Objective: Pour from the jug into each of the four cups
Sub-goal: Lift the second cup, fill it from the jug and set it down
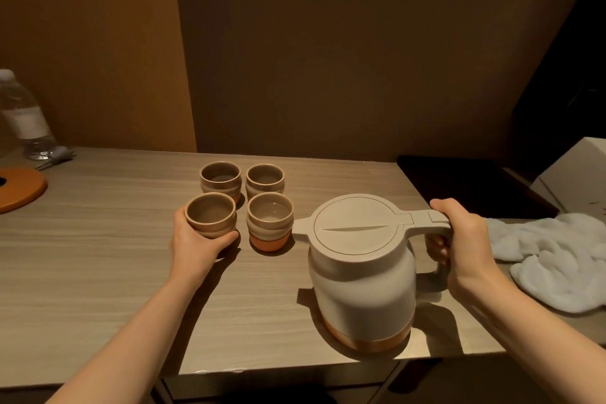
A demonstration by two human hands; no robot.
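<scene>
Several ribbed ceramic cups stand in a square on the wooden table (98, 239): far left cup (220, 179), far right cup (265, 180), near right cup (269, 221) and near left cup (211, 215). My left hand (193, 241) wraps around the near left cup from the near side. A beige lidded jug (360, 272) with an orange base stands upright to the right, spout toward the cups. My right hand (465, 239) grips its handle. The near right cup seems to hold clear liquid.
A white towel (554, 259) lies crumpled at the right edge. An orange round board (19, 188) and a clear plastic bottle (23, 118) sit at the far left. A dark tray (465, 184) and a white box (577, 177) are at the back right.
</scene>
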